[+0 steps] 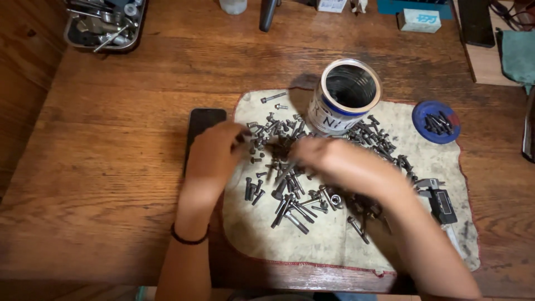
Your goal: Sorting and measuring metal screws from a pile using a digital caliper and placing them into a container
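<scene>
A heap of dark metal bolts and screws (290, 189) lies spread on a stained cream cloth (329, 239). My left hand (214, 153) hovers at the heap's left edge, fingertips pinched near a small bolt, blurred. My right hand (329, 159) reaches across the middle of the heap, fingers curled among the bolts; blur hides whether it holds one. An open tin can (345, 95) stands upright just behind my hands.
A black phone (202, 125) lies left of the cloth. A blue lid (436, 121) holding a few bolts sits at the right. A digital caliper (440, 200) rests on the cloth's right side. A metal tray of tools (106, 25) stands at the back left of the wooden table.
</scene>
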